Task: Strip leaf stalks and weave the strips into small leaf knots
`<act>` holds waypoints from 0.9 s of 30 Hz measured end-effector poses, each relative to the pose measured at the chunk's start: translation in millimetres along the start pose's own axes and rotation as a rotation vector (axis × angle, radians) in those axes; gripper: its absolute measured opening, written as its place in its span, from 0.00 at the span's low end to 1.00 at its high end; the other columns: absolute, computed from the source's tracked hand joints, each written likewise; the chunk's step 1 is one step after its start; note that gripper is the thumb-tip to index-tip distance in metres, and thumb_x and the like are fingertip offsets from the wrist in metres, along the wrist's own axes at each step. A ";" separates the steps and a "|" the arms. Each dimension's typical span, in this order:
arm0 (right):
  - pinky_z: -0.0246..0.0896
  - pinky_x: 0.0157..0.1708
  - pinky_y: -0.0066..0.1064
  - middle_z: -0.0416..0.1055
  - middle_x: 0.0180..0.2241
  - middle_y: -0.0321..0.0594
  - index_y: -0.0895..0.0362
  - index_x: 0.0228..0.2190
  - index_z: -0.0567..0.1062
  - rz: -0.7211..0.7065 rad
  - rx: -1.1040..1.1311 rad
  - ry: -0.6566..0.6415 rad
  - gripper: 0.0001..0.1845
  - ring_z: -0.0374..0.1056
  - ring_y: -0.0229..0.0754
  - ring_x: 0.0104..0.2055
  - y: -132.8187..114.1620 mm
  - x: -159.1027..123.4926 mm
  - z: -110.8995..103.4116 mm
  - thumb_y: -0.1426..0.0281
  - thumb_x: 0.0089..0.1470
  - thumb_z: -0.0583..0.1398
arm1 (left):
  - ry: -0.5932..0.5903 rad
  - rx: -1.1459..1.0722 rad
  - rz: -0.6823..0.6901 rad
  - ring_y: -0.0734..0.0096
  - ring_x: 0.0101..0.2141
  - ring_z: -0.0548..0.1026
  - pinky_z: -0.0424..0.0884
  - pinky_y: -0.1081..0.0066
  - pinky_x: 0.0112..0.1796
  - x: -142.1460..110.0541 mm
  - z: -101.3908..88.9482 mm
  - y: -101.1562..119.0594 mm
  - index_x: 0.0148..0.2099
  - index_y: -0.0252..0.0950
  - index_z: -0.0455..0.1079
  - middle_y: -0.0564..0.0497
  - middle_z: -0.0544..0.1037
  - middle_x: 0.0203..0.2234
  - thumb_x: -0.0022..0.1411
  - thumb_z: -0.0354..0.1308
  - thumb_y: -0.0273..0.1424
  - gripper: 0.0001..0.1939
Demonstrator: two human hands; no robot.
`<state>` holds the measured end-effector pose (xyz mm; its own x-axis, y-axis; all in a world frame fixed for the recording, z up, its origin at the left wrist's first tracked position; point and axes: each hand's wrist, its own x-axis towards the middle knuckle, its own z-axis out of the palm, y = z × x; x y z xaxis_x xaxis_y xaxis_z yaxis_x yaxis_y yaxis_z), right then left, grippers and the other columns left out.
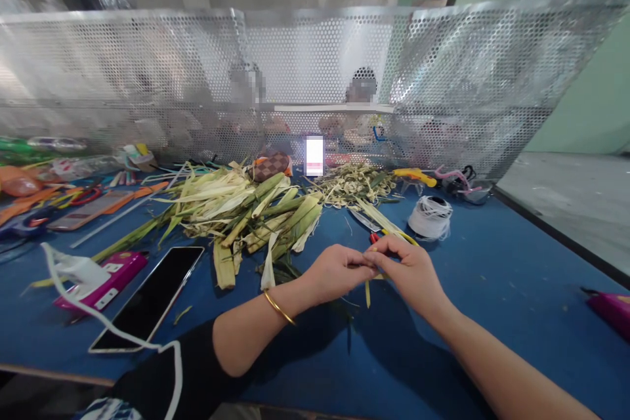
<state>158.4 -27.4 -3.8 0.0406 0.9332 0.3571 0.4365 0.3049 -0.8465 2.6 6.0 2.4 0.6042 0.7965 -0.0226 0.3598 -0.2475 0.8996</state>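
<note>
Over the blue tabletop, my left hand (339, 273) and my right hand (411, 270) meet with their fingertips pinched close together. A thin yellow-green corn husk strip (367, 294) sticks out below the pinched fingers; the rest of it is hidden by them. Just beyond my right hand lie scissors (365, 220) with a red and yellow handle, partly covered by the hand. A pale length of husk (378, 215) runs beside the blades. To the right stands a spool of white string (430, 218).
A heap of corn husks (246, 207) spreads left of centre, with shredded husk (357, 184) behind. A black-screened phone (150, 298) and a magenta power strip (105, 282) with a white cable lie at left. Behind the table rises a perforated metal screen (315, 46), people beyond it.
</note>
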 end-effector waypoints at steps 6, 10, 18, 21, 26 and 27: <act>0.59 0.30 0.30 0.70 0.23 0.36 0.56 0.19 0.72 -0.105 -0.092 0.090 0.10 0.65 0.39 0.28 1.9 -3.3 4.8 0.68 0.50 0.59 | -0.097 -0.074 -0.001 0.78 0.20 0.61 0.55 0.77 0.23 -2.4 -1.2 1.5 0.25 0.31 0.74 0.58 0.64 0.14 0.51 0.59 0.35 0.12; 0.61 0.36 0.32 0.73 0.29 0.39 0.56 0.26 0.75 -0.124 -0.100 0.117 0.09 0.67 0.42 0.33 3.5 1.7 -1.5 0.66 0.52 0.58 | -0.081 -0.281 -0.093 0.80 0.17 0.60 0.54 0.76 0.21 -2.1 -1.3 4.0 0.24 0.33 0.69 0.58 0.63 0.13 0.53 0.57 0.41 0.15; 0.63 0.31 0.33 0.75 0.29 0.41 0.56 0.33 0.73 0.152 -0.052 0.118 0.18 0.71 0.44 0.31 10.5 5.0 -12.3 0.54 0.54 0.56 | 0.094 -0.556 -0.184 0.80 0.18 0.65 0.54 0.78 0.20 4.9 -15.6 6.8 0.35 0.33 0.72 0.55 0.69 0.18 0.53 0.56 0.38 0.13; 0.62 0.27 0.31 0.74 0.27 0.38 0.56 0.36 0.71 0.146 -0.076 0.210 0.17 0.70 0.42 0.28 10.3 4.2 -9.3 0.55 0.52 0.58 | 0.123 -0.562 -0.173 0.80 0.17 0.66 0.55 0.78 0.19 5.2 -14.5 5.7 0.34 0.33 0.69 0.54 0.72 0.19 0.52 0.58 0.40 0.15; 0.58 0.25 0.29 0.69 0.19 0.35 0.56 0.24 0.71 0.076 -0.092 -0.141 0.18 0.65 0.39 0.23 6.7 3.2 -5.6 0.57 0.56 0.54 | 0.120 -0.593 -0.156 0.80 0.17 0.67 0.54 0.78 0.19 5.7 -11.2 2.2 0.38 0.32 0.68 0.52 0.74 0.21 0.54 0.56 0.44 0.19; 0.57 0.24 0.28 0.69 0.19 0.34 0.56 0.23 0.71 0.066 -0.105 -0.186 0.17 0.65 0.38 0.23 6.2 2.7 -4.6 0.58 0.56 0.54 | 0.118 -0.598 -0.152 0.80 0.17 0.67 0.54 0.78 0.19 5.6 -10.9 1.8 0.38 0.32 0.68 0.52 0.74 0.21 0.55 0.55 0.45 0.19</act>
<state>165.3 -23.9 -6.3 -0.0903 0.9724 0.2153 0.5298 0.2299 -0.8164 -1.1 16.0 8.6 0.4825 0.8626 -0.1520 -0.0449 0.1977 0.9792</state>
